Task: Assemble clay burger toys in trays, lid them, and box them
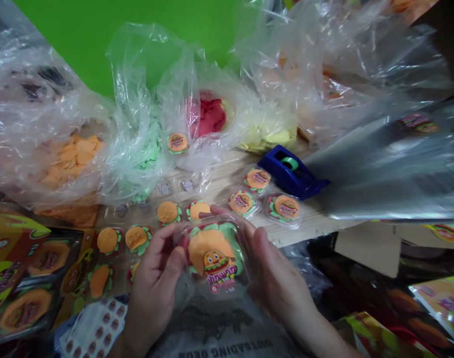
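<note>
Between my two hands is a clear plastic clamshell pack (212,248) with a soft burger-shaped piece inside: orange bun, pale green frill, some red at the left. A cartoon burger sticker with pink lettering sits on its front. My left hand (155,283) grips the pack's left edge, thumb on the front. Along the right side lies my right hand (279,268), its fingers partly hidden behind the pack. Just beyond, more orange burger pieces (168,212) rest in clear trays, and several stickered packs (283,207) stand to the right.
Plastic bags hold orange pieces (75,154), green pieces (150,146), red pieces (211,115) and yellow pieces (273,136). A blue tape dispenser (292,171) sits beside a shiny plastic sheet (391,164). Printed boxes (18,278) and a sticker sheet (94,330) lie at left.
</note>
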`<state>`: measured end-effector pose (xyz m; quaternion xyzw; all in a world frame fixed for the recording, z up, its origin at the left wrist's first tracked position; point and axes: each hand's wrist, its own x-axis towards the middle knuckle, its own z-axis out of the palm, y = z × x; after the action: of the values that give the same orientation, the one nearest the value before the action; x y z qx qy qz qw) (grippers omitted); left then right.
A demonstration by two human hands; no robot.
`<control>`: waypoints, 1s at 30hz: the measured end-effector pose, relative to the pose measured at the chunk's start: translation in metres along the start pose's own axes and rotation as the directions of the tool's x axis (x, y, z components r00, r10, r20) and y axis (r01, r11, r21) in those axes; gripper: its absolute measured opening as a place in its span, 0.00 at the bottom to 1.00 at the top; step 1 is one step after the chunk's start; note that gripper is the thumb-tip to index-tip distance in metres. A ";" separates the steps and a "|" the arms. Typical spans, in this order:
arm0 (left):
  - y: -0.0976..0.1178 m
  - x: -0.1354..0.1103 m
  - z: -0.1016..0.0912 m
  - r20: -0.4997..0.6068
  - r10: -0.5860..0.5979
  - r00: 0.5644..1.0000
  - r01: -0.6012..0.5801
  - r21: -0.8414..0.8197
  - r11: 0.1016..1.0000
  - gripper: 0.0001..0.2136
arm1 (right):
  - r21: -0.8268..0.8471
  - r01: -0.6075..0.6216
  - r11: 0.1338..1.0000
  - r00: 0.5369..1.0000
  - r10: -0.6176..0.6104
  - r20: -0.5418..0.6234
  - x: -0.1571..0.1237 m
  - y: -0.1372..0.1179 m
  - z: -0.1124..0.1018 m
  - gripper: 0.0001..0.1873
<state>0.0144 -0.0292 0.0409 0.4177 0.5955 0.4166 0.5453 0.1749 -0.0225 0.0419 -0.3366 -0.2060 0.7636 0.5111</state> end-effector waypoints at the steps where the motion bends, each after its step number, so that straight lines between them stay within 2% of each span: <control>1: 0.002 0.000 0.001 0.020 0.018 1.000 -0.017 -0.015 1.000 0.11 | -0.025 -0.002 1.000 1.000 0.002 0.002 -0.001 -0.001 0.000 0.17; 5: 0.005 0.000 0.004 0.109 0.080 0.991 -0.068 -0.115 0.991 0.09 | -0.118 0.010 0.993 1.000 -0.011 -0.013 0.000 -0.003 -0.005 0.16; 9: -0.001 0.001 0.003 0.078 0.080 0.994 -0.066 -0.159 0.985 0.07 | -0.232 0.014 0.973 1.000 -0.013 0.003 0.000 0.000 -0.012 0.14; 13: -0.005 -0.001 0.001 0.013 0.097 0.995 -0.096 -0.055 0.994 0.07 | -0.336 0.056 0.940 0.997 -0.071 -0.032 -0.001 0.007 -0.016 0.13; 17: -0.001 -0.003 0.000 -0.051 0.170 0.984 -0.163 0.117 0.980 0.07 | -0.412 0.129 0.902 0.982 -0.176 -0.076 -0.003 0.018 -0.017 0.11; 20: 0.000 -0.001 -0.001 -0.060 0.160 0.985 -0.141 0.240 0.961 0.09 | -0.452 0.156 0.878 0.966 -0.230 -0.113 -0.003 0.030 -0.022 0.10; 24: -0.010 0.007 -0.005 0.038 0.074 0.997 -0.081 0.252 0.964 0.10 | -0.440 0.088 0.893 0.975 -0.168 -0.146 -0.005 0.046 -0.034 0.11; 27: -0.022 0.011 -0.009 0.125 -0.002 0.992 -0.030 0.247 0.969 0.10 | -0.512 0.077 0.856 0.965 -0.193 -0.178 -0.009 0.054 -0.043 0.09; 30: -0.032 0.012 -0.014 0.208 -0.006 0.978 -0.052 0.275 0.960 0.09 | -0.553 0.091 0.829 0.964 -0.212 -0.158 -0.014 0.059 -0.049 0.08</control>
<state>-0.0015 -0.0278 0.0074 0.5383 0.5835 0.2891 0.5349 0.1756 -0.0596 -0.0263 -0.5290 -0.3831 0.5908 0.4736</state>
